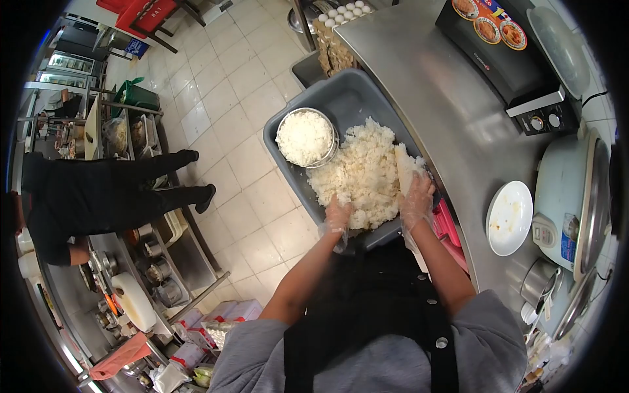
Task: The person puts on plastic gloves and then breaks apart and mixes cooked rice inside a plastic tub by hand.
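Cooked white rice (pixel 363 170) lies heaped in a large grey plastic tub (pixel 357 92). Both my hands wear clear plastic gloves. My left hand (pixel 337 215) touches the near left edge of the heap, its fingertips partly sunk in the rice. At the right side of the tub, my right hand (pixel 418 200) is closed around a flat whitish piece (pixel 407 167) with rice on it; its exact kind is unclear. A round metal bowl (pixel 335 149) packed with rice stands inside the tub at the far left.
On the right, a steel counter (pixel 419 72) carries a microwave (pixel 488 62), a stained white plate (pixel 510 218) and a large rice cooker (pixel 569 196). Eggs (pixel 344 13) sit beyond the tub. At left, a person in black (pixel 85 193) stands by kitchen shelving. Pink plastic (pixel 449 232) lies beside the tub.
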`<state>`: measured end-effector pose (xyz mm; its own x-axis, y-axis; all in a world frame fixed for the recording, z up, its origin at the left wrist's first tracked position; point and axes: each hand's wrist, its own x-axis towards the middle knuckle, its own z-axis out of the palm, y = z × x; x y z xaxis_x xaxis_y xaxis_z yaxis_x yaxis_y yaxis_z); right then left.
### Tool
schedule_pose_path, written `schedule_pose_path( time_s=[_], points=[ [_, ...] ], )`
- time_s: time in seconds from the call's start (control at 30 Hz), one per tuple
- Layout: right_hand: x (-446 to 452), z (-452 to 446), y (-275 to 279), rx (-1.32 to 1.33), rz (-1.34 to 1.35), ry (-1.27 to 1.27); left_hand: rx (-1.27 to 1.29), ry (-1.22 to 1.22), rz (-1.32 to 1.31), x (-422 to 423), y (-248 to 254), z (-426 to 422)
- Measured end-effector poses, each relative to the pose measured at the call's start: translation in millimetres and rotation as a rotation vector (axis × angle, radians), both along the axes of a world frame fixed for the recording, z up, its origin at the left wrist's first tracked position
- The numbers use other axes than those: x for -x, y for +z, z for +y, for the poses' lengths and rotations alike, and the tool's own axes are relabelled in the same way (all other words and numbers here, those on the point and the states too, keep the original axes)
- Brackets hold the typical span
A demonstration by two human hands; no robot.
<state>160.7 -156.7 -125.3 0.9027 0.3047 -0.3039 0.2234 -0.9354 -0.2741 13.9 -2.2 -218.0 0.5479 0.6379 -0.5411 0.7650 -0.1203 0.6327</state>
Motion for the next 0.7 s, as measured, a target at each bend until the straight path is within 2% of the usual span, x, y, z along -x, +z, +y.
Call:
schedule_pose_path(
  time_s=[0.07,0.1,0.17,0.2,0.27,0.3,0.37,0.4,0.47,0.53,0.57,0.63,0.67,0.7],
  points=[
    [-2,0,-9,0.059,0.023,-0.029,-0.032,0.146,-0.106,-8,25,-6],
    [-2,3,-20,0.088,-0.063,-0.022,-0.033,0.147,-0.104,-15,40,-7],
    [-2,8,-37,0.114,-0.147,-0.018,0.012,0.157,0.045,-33,62,-7],
    [-3,10,-44,0.120,-0.170,-0.015,0.011,0.154,0.046,-32,53,-4],
    [-5,12,-51,0.127,-0.194,-0.013,0.068,-0.025,-0.100,-28,25,0],
    [-7,13,-52,0.149,-0.203,-0.001,0.067,-0.025,-0.100,-34,36,1],
    [-13,14,-53,0.167,-0.215,0.014,0.033,-0.211,0.249,-50,73,1],
    [-17,12,-50,0.098,-0.153,0.013,0.031,-0.211,0.247,-45,69,-1],
    [-25,7,-43,0.024,-0.099,0.008,-0.048,-0.357,-0.212,-36,60,-2],
    [-30,3,-28,-0.225,-0.019,-0.019,-0.078,-0.445,-0.136,-39,77,-1],
    [-31,2,-21,-0.228,-0.021,-0.018,-0.104,-0.532,-0.056,-40,85,0],
    [-34,0,-1,-0.423,0.138,0.016,-0.147,-0.514,-0.078,-39,97,2],
    [-35,2,5,-0.428,0.130,0.015,-0.190,-0.498,-0.100,-40,102,5],
    [-33,6,13,-0.489,0.217,0.109,-0.196,-0.500,-0.106,-42,100,8]
  ],
)
